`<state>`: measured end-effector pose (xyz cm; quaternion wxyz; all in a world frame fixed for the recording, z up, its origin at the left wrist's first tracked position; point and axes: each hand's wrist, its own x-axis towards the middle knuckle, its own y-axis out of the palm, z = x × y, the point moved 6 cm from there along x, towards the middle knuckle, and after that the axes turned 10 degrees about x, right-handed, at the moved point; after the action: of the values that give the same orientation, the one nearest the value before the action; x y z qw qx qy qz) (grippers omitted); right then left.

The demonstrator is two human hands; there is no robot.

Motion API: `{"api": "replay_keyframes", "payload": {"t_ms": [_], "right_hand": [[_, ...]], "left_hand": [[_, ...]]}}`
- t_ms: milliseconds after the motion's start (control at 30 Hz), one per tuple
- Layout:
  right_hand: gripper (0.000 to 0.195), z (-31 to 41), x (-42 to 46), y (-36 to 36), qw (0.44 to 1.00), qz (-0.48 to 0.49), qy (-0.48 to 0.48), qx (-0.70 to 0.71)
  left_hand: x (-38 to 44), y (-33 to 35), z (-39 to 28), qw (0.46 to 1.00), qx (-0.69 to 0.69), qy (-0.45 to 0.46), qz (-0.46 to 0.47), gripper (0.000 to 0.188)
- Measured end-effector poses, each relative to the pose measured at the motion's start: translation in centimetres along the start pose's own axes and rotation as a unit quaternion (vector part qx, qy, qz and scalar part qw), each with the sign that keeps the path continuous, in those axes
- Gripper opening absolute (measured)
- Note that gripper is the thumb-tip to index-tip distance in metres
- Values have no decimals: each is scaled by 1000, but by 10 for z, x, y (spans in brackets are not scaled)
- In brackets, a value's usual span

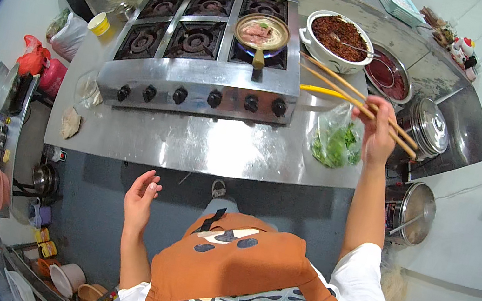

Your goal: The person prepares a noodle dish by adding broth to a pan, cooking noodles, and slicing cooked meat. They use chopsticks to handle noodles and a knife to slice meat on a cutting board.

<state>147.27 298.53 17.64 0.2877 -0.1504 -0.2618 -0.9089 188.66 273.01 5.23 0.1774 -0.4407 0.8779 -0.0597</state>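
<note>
Raised over the right end of the steel counter, my right hand (378, 126) holds a pair of long wooden chopsticks (348, 89), their tips pointing left towards the stove. My left hand (145, 187) hangs before the counter's front edge, empty, with fingers apart and slightly curled. On the front right burner, over a blue flame, sits a small pan (262, 33) holding pale liquid, pinkish meat and a bit of green; its handle points at me. A clear plastic bag of leafy greens (336, 143) lies below my right hand.
The six-burner gas stove (200, 78) stands on the steel counter (184, 140). Right of it are a white pot of dark red-brown food (340, 37) with a spoon, a steel basin of red liquid (387, 75) and a lidded steel pot (428, 128). A yellow hose (324, 90) runs beside the stove.
</note>
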Motion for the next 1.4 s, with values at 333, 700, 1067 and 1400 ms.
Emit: {"api": "replay_keyframes", "payload": {"t_ms": [333, 700, 1067, 1400], "right_hand": [[26, -145, 147, 39, 992, -52, 111, 0], [26, -202, 194, 0, 978, -42, 196, -50], [27, -179, 208, -10, 990, -13, 129, -52], [28, -214, 205, 11, 986, 0, 167, 20]], "left_hand": [[130, -28, -23, 998, 51, -23, -6, 36], [146, 15, -23, 999, 20, -49, 0, 36], [118, 18, -17, 994, 12, -79, -72, 35], [128, 26, -41, 993, -18, -60, -100, 36]]}}
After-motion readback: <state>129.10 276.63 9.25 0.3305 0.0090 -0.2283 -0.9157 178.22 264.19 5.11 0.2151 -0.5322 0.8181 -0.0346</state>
